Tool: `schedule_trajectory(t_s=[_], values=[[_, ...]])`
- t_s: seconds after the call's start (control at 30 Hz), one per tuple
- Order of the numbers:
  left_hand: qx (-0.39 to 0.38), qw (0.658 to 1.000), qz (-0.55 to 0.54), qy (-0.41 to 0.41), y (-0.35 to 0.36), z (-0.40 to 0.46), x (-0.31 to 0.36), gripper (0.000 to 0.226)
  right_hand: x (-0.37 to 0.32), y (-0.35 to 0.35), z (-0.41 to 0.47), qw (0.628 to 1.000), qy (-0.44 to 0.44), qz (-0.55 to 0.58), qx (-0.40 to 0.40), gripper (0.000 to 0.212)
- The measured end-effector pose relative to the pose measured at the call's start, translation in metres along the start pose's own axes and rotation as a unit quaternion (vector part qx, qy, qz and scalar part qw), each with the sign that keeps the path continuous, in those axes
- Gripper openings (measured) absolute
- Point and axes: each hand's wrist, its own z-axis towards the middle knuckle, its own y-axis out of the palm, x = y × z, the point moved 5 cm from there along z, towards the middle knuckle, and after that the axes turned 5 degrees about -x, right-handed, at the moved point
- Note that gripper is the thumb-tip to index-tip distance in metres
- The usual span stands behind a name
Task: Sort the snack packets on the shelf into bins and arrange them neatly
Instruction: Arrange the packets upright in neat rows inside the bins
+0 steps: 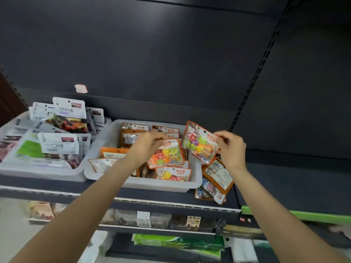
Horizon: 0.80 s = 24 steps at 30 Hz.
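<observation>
1. Spanning the frame, dark shelf (266,179) carries two white bins side by side.
2. Right bin (144,184) holds orange-edged candy packets.
3. Left hand (147,147) fingers pinch one packet (166,155) above that bin.
4. Right hand (230,149) fingers clamp another packet (199,143), raised beside it.

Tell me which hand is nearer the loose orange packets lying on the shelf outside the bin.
Right. The right hand holds a candy packet just above the loose packets; the left hand is over the bin, farther left.
</observation>
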Motion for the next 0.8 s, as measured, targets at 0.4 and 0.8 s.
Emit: schedule_trajectory(t_s=[0.4,0.8], values=[[-0.148,0.987,-0.034,-0.056,0.052,-0.019,-0.025,0.033,-0.008,0.025,-0.012,0.999,-0.009,-0.029,-0.029,0.014],[-0.036,0.987,-0.113,-0.112,0.042,-0.032,-0.042,0.079,-0.020,0.056,0.005,0.996,-0.061,0.017,-0.069,0.018]])
